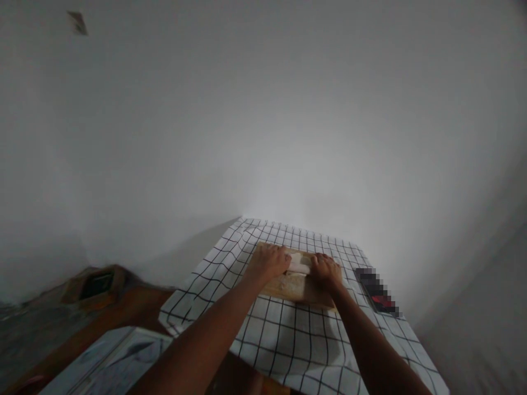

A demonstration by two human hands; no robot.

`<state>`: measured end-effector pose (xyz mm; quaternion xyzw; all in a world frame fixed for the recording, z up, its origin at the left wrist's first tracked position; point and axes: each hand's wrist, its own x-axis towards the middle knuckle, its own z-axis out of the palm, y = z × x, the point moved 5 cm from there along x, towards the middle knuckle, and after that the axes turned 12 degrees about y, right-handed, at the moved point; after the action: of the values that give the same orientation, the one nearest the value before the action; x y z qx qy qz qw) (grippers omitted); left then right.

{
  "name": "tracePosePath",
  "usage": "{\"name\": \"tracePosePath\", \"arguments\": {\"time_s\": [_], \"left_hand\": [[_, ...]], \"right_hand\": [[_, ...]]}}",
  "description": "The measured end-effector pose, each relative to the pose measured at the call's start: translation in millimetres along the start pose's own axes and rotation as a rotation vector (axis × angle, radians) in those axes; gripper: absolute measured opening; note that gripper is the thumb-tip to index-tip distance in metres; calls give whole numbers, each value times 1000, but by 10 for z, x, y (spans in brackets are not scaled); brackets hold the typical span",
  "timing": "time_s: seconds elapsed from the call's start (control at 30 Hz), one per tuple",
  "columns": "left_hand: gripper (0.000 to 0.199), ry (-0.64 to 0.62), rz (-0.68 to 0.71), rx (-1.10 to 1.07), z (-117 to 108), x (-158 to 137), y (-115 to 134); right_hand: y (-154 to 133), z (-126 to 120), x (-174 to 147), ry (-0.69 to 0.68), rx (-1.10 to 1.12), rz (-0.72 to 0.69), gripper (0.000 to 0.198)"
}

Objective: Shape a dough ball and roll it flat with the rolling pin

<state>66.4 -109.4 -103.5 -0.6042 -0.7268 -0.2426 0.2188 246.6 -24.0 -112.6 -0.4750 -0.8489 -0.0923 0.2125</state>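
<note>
Curling left hand [272, 260], right hand [326, 269] round pale roll [300, 265] on wooden board [285, 286]; checked cloth [274, 332] beneath, pixelated item [374, 288] rightward.

Pale roll [300, 264], poss. dough, lying lengthwise on wd. board [284, 286].

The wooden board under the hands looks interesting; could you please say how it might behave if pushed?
The wooden board is probably stiff, as it lies flat with no visible sag. Its broad, flat shape makes tipping or rolling seem unlikely. The checked cloth beneath shows creases, so it might shift or bunch along with the board.
</note>
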Motion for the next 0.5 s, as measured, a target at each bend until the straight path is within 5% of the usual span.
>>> {"name": "tracePosePath", "arguments": {"time_s": [0.23, 0.5], "left_hand": [[32, 68, -8, -10, 14, -40, -11], [31, -15, -62, 11, 7, 34, -18]], "right_hand": [[-37, -94, 58, -3, -50, -2, 40], [-17, -30, 5, -47, -18, 48, 39]]}}
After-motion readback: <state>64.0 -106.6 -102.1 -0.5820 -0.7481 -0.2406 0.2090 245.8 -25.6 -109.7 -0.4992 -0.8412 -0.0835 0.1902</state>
